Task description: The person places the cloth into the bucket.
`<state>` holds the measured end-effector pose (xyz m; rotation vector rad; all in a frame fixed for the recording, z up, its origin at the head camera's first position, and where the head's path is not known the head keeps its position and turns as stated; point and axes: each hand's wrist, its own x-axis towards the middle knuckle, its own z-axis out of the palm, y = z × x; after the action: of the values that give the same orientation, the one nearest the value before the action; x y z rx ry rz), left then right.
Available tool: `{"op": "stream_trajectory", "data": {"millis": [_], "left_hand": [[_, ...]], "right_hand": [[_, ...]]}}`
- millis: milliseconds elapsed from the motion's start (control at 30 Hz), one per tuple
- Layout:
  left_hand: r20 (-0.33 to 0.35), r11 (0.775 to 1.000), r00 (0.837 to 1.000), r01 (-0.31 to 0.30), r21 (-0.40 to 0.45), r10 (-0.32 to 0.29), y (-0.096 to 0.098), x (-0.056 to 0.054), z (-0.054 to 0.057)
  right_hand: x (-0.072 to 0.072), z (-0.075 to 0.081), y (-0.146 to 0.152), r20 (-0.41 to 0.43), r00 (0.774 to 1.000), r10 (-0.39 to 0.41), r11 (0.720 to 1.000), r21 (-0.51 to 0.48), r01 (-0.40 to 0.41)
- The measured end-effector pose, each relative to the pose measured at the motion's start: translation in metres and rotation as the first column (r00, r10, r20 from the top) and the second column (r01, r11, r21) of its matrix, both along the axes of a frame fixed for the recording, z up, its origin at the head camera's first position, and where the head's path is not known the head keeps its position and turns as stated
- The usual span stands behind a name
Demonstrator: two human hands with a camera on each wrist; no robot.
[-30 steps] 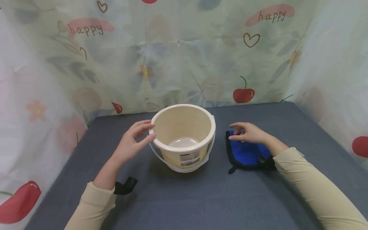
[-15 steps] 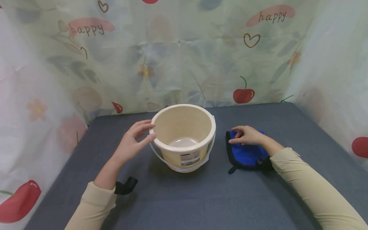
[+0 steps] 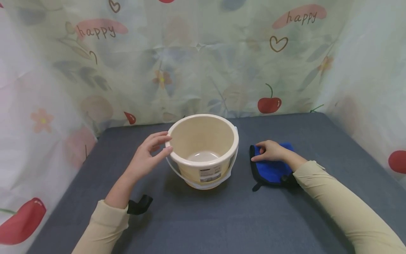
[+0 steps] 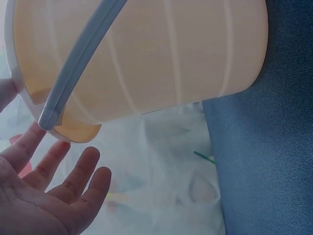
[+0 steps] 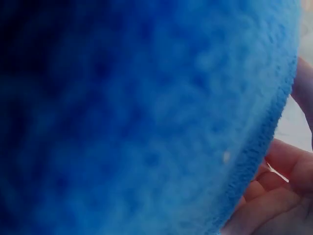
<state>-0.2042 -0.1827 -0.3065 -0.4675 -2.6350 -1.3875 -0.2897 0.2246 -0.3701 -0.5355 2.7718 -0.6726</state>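
Note:
A cream plastic bucket [image 3: 203,132] stands upright on the table, its pale handle [image 3: 174,170] hanging down in front. My left hand [image 3: 144,155] is at the bucket's left rim, fingers loosely spread. In the left wrist view, the thumb and some fingertips of that hand [image 4: 54,191] touch or nearly touch the rim. A blue cloth [image 3: 274,173] with black edging and a small loop lies right of the bucket. Over its far left part sits my right hand [image 3: 274,151], thumb and fingers bent down and apart. The blurred blue cloth [image 5: 146,127] hides some fingertips in the right wrist view.
Dark grey fabric covers the table [image 3: 203,225]. A printed curtain [image 3: 196,77] rises behind it, and pale sheets enclose both sides. A black strap [image 3: 140,205] sticks out from the left wrist.
My right hand has come down onto the cloth and slightly towards me, its fingers bent about as before. The left hand and the bucket stay where they were.

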Motion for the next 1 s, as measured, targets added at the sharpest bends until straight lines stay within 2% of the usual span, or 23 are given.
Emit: {"op": "stream_trajectory", "data": {"millis": [367, 767, 1000], "left_hand": [[-0.012, 1.000, 1.000, -0.001, -0.003, 0.001, -0.0002, 0.0004, -0.0014], [-0.009, 1.000, 1.000, -0.002, 0.001, 0.002, 0.0009, 0.0016, -0.0012], [-0.012, 1.000, 1.000, -0.002, 0.007, 0.002, 0.0009, 0.0014, -0.0014]], "right_hand": [[0.0008, 0.0012, -0.0023, -0.009, 1.000, 0.000, 1.000, -0.001, 0.000], [0.0019, -0.0013, 0.0016, -0.044, 0.999, 0.017, 0.998, -0.056, -0.019], [0.0012, -0.0006, 0.0067, -0.044, 0.999, -0.012, 0.995, -0.103, 0.007]]}}
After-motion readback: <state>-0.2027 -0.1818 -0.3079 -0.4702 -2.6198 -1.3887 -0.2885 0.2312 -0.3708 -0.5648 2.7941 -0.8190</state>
